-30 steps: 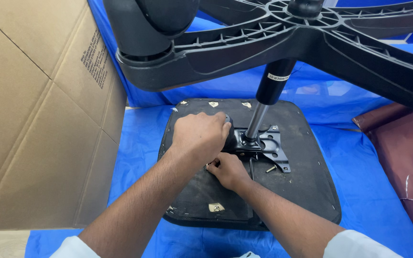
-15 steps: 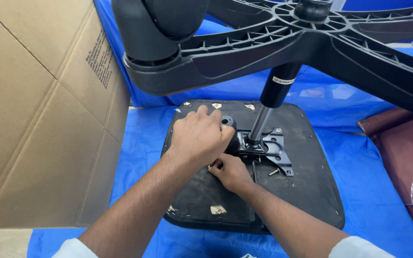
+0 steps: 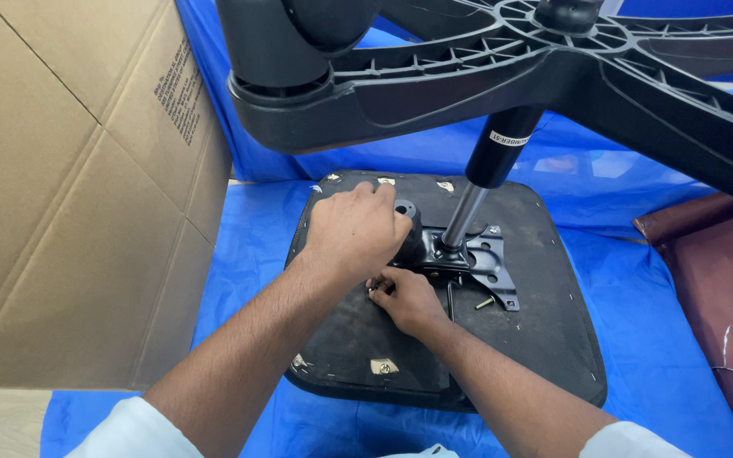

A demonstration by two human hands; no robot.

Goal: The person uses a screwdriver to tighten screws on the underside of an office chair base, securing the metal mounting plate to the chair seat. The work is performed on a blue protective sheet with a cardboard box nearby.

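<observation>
Here the left hand (image 3: 356, 231) is clenched over a black knob (image 3: 406, 222) on the metal mechanism plate (image 3: 478, 259) (mid seat underside (image 3: 545, 339)), while the right hand (image 3: 406, 298) pinches a small bolt (image 3: 372, 291) beside it.

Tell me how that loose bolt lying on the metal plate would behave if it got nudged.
The loose bolt is a small round shaft, so it would probably roll or skid on the smooth black mounting plate. It looks rigid and light, likely easy to flick off onto the fabric seat underside. Its size suggests it could slip from fingertips.
</observation>
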